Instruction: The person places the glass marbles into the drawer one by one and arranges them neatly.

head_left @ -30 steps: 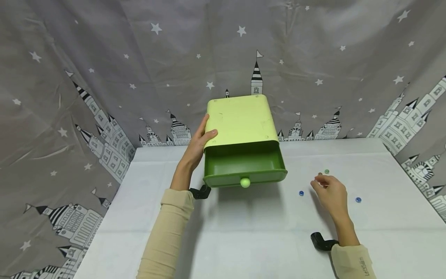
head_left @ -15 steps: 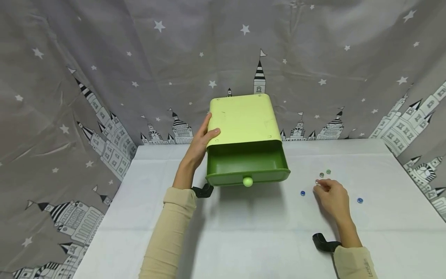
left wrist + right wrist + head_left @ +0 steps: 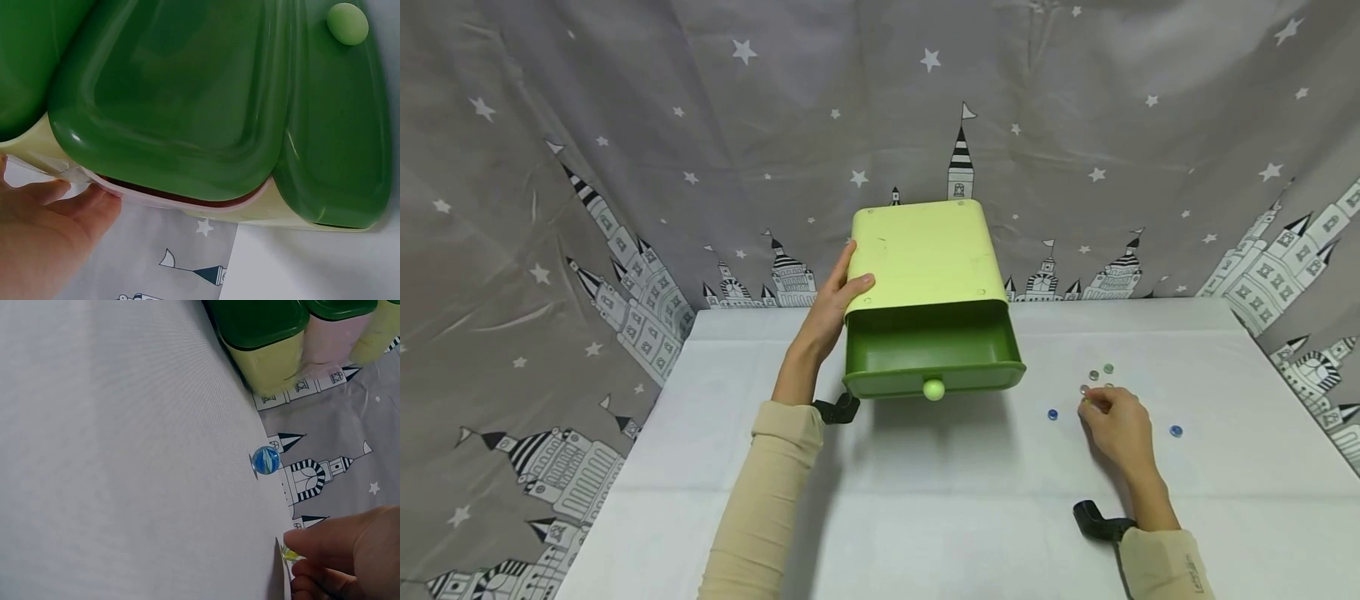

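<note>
A cabinet (image 3: 925, 258) with a yellow top, yellow and pink tiers and green drawers stands on the table. Its top drawer (image 3: 932, 381) is pulled out, and no contents show inside. My left hand (image 3: 823, 321) rests on the cabinet's left side, thumb over the top edge and fingers straight along the wall. To the right, my right hand (image 3: 1118, 425) is low over the table. In the right wrist view its thumb and fingers pinch a yellow-green marble (image 3: 289, 553). Close to the fingertips lie a clear marble (image 3: 1084, 389) and a greyish marble (image 3: 1093, 375).
A green marble (image 3: 1108, 368) lies farther back. One blue marble (image 3: 1052, 414) sits left of my right hand, another blue marble (image 3: 1176, 431) right of it. A white cloth covers the table (image 3: 940, 517). Grey castle-print fabric (image 3: 880, 108) hangs behind.
My right hand has lowered slightly among the marbles, and its fingertips have closed in. More marbles show beside them. The left hand stays on the cabinet; the head view has shifted a little.
</note>
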Demonstrator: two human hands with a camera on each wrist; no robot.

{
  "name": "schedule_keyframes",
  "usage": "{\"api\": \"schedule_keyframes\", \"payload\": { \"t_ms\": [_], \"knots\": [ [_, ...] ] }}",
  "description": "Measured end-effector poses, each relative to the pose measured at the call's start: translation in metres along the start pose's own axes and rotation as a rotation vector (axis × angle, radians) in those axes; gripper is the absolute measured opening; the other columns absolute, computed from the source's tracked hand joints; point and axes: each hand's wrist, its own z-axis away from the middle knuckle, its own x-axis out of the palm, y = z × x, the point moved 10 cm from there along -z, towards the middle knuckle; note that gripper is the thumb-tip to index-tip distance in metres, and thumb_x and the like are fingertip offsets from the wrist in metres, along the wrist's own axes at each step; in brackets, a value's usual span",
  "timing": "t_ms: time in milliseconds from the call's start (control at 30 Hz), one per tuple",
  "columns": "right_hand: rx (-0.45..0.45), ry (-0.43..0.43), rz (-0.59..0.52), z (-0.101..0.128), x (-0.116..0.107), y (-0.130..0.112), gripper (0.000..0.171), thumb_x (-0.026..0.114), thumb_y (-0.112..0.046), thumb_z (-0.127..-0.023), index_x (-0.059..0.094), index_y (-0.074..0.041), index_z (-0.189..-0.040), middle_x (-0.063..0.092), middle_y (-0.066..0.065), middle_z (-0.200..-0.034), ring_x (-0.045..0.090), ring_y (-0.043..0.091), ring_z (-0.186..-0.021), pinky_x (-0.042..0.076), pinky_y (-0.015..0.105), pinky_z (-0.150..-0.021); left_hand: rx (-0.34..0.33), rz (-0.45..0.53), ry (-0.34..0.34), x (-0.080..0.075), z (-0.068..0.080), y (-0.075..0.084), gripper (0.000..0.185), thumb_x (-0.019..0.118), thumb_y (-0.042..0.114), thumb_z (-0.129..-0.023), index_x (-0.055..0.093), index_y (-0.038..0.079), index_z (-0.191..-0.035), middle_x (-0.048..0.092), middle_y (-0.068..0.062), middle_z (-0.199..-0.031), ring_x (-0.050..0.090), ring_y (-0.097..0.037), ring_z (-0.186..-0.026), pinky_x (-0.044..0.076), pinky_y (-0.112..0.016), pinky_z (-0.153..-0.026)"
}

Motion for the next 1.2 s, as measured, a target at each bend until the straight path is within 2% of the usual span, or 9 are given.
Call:
{"api": "schedule_keyframes", "payload": {
  "t_ms": [100,433,600,767,900,1200],
  "knots": [
    [0.021,-0.008,0.009,-0.001,0.003,0.002,0.022,0.064,0.002,-0.087,0.067,0.015,-0.104,0.059,0.03,-0.104,0.054,0.042,-0.094,0.043,0.055,-0.083,0.003,0.001,0.002,0.0,0.0,0.001,0.075,0.058,0.037,-0.097,0.015,0.037,-0.158,0.003,0.005,-0.164,0.002,-0.012,-0.148,0.01,-0.042,-0.118],
    [-0.004,0.011,0.014,-0.003,0.002,0.003,0.019,0.066,0.002,-0.085,0.068,0.015,-0.099,0.059,0.028,-0.099,0.054,0.039,-0.088,0.042,0.051,-0.077,-0.002,-0.002,-0.001,0.001,-0.001,0.0,0.074,0.056,0.037,-0.098,0.014,0.04,-0.158,0.002,0.006,-0.164,0.002,-0.013,-0.148,0.009,-0.043,-0.118],
    [0.002,0.013,0.008,-0.002,0.002,0.004,0.017,0.066,0.002,-0.086,0.068,0.014,-0.099,0.059,0.028,-0.1,0.053,0.039,-0.089,0.042,0.051,-0.077,-0.012,0.008,-0.008,0.001,-0.001,0.001,0.075,0.055,0.033,-0.098,0.011,0.036,-0.159,0.0,0.004,-0.164,0.001,-0.014,-0.149,0.009,-0.043,-0.118],
    [0.007,0.014,0.003,-0.002,0.002,0.004,0.017,0.065,0.002,-0.087,0.068,0.014,-0.099,0.058,0.028,-0.1,0.053,0.039,-0.089,0.043,0.051,-0.078,-0.018,0.016,-0.018,0.006,0.005,0.014,0.077,0.054,0.028,-0.099,0.008,0.025,-0.161,0.0,-0.002,-0.165,0.002,-0.018,-0.149,0.01,-0.041,-0.118],
    [0.016,0.012,-0.001,-0.002,0.002,0.005,0.017,0.065,0.002,-0.088,0.068,0.014,-0.099,0.058,0.028,-0.101,0.053,0.039,-0.09,0.043,0.051,-0.078,-0.011,0.014,-0.019,0.011,0.012,0.027,0.078,0.054,0.026,-0.098,0.008,0.022,-0.161,0.0,-0.005,-0.165,0.002,-0.019,-0.149,0.009,-0.042,-0.118],
    [0.008,-0.004,0.0,-0.001,0.002,0.003,0.019,0.065,0.001,-0.088,0.068,0.015,-0.101,0.058,0.028,-0.102,0.053,0.039,-0.09,0.043,0.052,-0.079,0.001,0.006,-0.011,0.002,0.0,0.003,0.075,0.055,0.031,-0.099,0.01,0.032,-0.16,0.0,0.003,-0.164,0.001,-0.015,-0.149,0.008,-0.042,-0.118]
  ]
}}
